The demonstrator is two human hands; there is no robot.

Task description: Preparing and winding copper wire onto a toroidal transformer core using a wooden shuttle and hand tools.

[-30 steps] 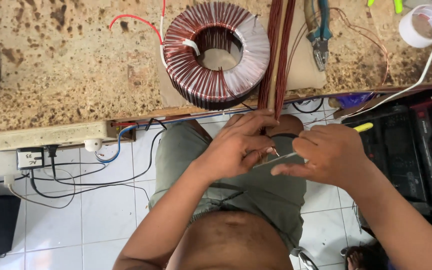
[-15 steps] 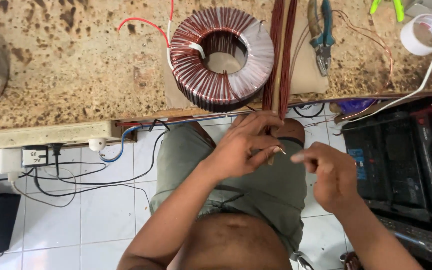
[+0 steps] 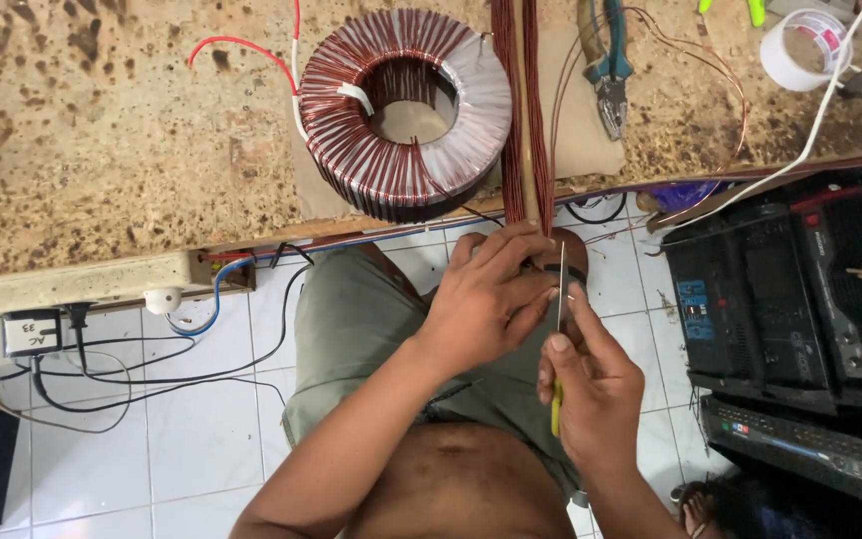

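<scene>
Head view: hands working a copper wire bundle (image 3: 523, 120) below the counter (image 3: 102, 150) edge.
Left hand (image 3: 486, 294) fingers pinch the bundle's end; right hand (image 3: 596, 389) grips a thin blade (image 3: 561, 284) against it.

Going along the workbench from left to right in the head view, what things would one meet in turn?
Red wire → toroidal coil → bundle of copper wires → pliers → roll of white tape.

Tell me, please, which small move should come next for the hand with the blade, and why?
Probably draw the blade along the wire bundle. The right hand holds it upright against the end gripped by the left hand.
</scene>
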